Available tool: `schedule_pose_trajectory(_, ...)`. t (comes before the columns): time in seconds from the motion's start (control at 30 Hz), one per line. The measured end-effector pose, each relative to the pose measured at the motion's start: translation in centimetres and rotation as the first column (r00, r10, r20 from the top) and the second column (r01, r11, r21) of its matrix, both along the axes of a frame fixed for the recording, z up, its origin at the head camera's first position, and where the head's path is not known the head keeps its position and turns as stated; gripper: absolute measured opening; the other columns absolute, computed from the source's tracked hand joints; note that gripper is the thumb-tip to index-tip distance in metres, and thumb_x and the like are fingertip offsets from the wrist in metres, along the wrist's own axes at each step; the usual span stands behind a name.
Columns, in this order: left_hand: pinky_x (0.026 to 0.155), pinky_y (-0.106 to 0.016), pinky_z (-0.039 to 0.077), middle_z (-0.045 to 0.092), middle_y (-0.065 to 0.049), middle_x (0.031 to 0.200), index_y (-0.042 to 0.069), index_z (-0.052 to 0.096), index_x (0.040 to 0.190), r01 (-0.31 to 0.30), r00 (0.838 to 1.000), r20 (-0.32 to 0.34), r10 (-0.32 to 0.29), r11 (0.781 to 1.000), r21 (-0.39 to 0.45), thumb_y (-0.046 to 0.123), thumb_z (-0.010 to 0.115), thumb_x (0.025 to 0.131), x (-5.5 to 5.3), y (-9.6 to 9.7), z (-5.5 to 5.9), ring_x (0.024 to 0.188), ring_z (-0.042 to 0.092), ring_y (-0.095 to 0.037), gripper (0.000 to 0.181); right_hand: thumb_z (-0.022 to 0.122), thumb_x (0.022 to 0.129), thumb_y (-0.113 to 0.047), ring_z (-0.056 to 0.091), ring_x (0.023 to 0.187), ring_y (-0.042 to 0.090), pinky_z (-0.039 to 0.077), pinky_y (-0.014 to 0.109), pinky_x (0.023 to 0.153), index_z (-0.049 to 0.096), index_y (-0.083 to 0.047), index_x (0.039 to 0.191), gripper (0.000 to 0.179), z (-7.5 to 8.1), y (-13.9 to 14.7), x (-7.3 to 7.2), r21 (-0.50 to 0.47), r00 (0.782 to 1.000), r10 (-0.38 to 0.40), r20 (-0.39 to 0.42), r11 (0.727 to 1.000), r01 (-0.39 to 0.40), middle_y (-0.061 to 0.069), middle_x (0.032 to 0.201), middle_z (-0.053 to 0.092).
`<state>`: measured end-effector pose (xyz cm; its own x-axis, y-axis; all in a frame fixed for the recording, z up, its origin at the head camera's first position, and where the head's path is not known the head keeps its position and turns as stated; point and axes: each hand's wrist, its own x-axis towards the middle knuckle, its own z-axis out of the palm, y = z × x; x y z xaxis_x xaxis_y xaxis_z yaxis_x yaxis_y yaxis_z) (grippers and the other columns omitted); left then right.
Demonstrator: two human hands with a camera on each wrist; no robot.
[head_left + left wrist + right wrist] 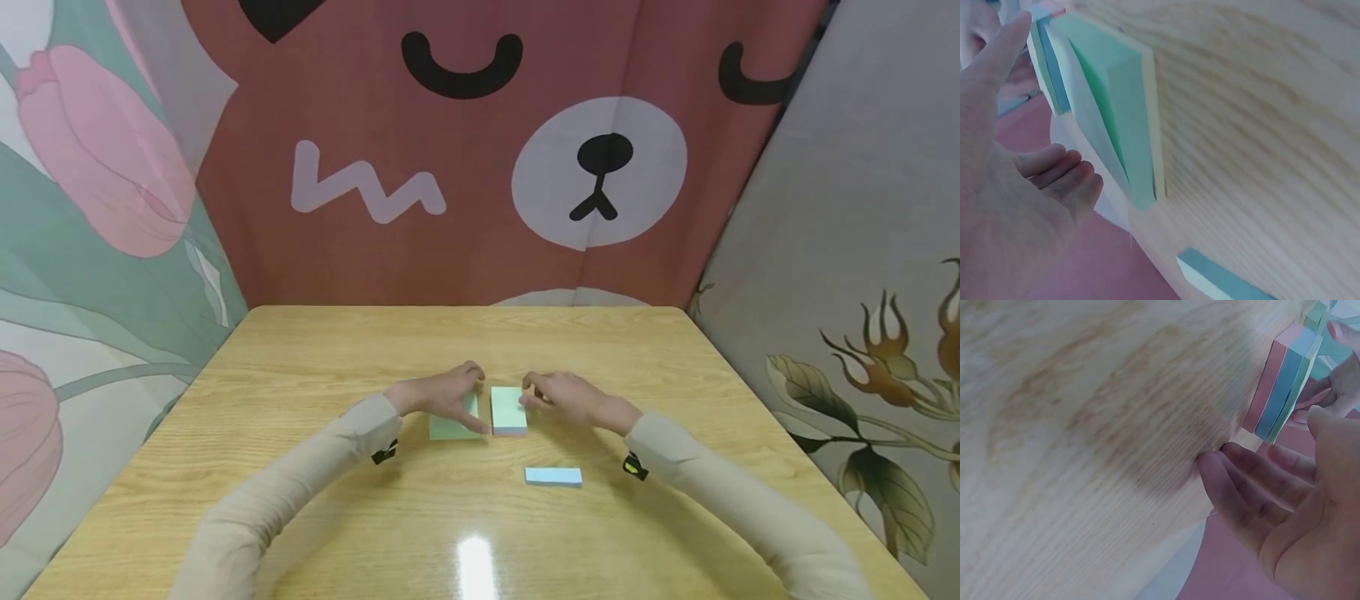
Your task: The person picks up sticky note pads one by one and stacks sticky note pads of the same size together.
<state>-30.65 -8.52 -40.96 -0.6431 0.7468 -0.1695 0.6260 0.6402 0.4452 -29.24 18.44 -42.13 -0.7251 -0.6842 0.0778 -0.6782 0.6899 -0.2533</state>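
Note:
My left hand hovers over a wide green sticky-note pad, fingers loosely bent and thumb stretched toward the smaller stack beside it. In the left wrist view, the green pad has its pale top sheet partly lifted from the layer below. The smaller sticky-note stack has a pale green top; blue and pink layers show in the right wrist view. Beside its right edge is my right hand, fingers half bent with nothing between them. Whether its thumb touches the stack, I cannot tell.
A narrow blue sticky-note pad lies nearer me on the wooden table. Another narrow teal-and-pale pad lies past the wide green one, mostly covered by my left hand in the head view. A bear-print curtain hangs behind the table.

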Motion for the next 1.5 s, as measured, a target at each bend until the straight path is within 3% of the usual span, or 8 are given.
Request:
schedule_pose_trajectory(0.2, 0.106, -0.041, 0.038, 0.030, -0.015, 0.151, -0.004, 0.029, 0.150, -0.041, 0.999, -0.025, 0.041, 0.999, 0.018, 0.052, 0.061, 0.095, -0.3, -1.4, 0.1, 0.133, 0.042, -0.029, 0.086, 0.055, 0.104, -0.029, 0.060, 0.073, 0.006, 0.052, 0.029, 0.066, 0.064, -0.003, 0.113, 0.029, -0.1, 0.4, 0.9, -0.023, 0.999, 0.030, -0.022, 0.999, -0.031, 0.001, 0.090, 0.068)
schedule_pose_trajectory(0.37, 0.105, -0.044, 0.039, 0.035, -0.016, 0.150, -0.004, 0.038, 0.147, -0.039, 0.996, -0.078, 0.042, 0.999, 0.030, 0.052, 0.052, 0.099, -0.5, -2.8, 0.5, 0.129, 0.047, -0.031, 0.075, 0.056, 0.103, -0.026, 0.051, 0.065, 0.004, 0.047, 0.025, 0.061, 0.067, -0.004, 0.107, 0.025, 0.0, 0.7, 1.5, -0.020, 0.998, 0.056, -0.041, 0.998, -0.057, -0.001, 0.088, 0.065)
schedule_pose_trajectory(0.57, 0.104, -0.046, 0.040, 0.045, -0.016, 0.143, -0.005, 0.050, 0.139, -0.021, 0.989, -0.145, 0.027, 0.999, 0.039, 0.042, 0.052, 0.102, -0.7, -4.1, 0.7, 0.127, 0.049, -0.034, 0.060, 0.056, 0.103, -0.027, 0.045, 0.059, 0.001, 0.043, 0.023, 0.056, 0.068, -0.010, 0.098, 0.021, 0.1, 1.2, 2.4, -0.004, 0.997, 0.061, -0.042, 0.998, -0.061, -0.009, 0.080, 0.061)
schedule_pose_trajectory(0.9, 0.103, -0.048, 0.042, 0.049, -0.018, 0.139, -0.005, 0.052, 0.137, -0.017, 0.984, -0.176, 0.025, 0.999, 0.051, 0.025, 0.054, 0.102, -0.7, -6.1, 0.8, 0.126, 0.051, -0.036, 0.046, 0.058, 0.102, -0.021, 0.038, 0.056, 0.001, 0.035, 0.021, 0.052, 0.063, -0.014, 0.080, 0.024, 0.2, 2.1, 3.2, -0.022, 0.993, 0.110, -0.033, 0.994, -0.111, -0.012, 0.066, 0.048)
schedule_pose_trajectory(1.23, 0.104, -0.049, 0.040, 0.049, -0.015, 0.139, -0.002, 0.052, 0.139, -0.033, 0.984, -0.174, 0.037, 0.999, 0.026, 0.027, 0.052, 0.103, -0.7, -7.4, 0.8, 0.126, 0.050, -0.035, 0.046, 0.059, 0.101, -0.019, 0.035, 0.057, -0.001, 0.033, 0.020, 0.052, 0.065, -0.014, 0.084, 0.019, 0.6, 2.4, 4.1, 0.013, 0.978, 0.206, 0.000, 0.978, -0.206, -0.014, 0.066, 0.046)
schedule_pose_trajectory(1.5, 0.106, -0.053, 0.036, 0.043, -0.018, 0.145, -0.002, 0.047, 0.143, -0.071, 0.990, -0.128, 0.066, 0.997, -0.034, 0.013, 0.057, 0.097, -0.4, -8.3, 1.0, 0.134, 0.041, -0.038, 0.050, 0.061, 0.100, -0.019, 0.047, 0.065, -0.001, 0.045, 0.020, 0.061, 0.070, -0.013, 0.096, 0.012, 0.7, 2.1, 4.8, 0.018, 0.970, 0.240, 0.029, 0.971, -0.240, -0.012, 0.081, 0.060)
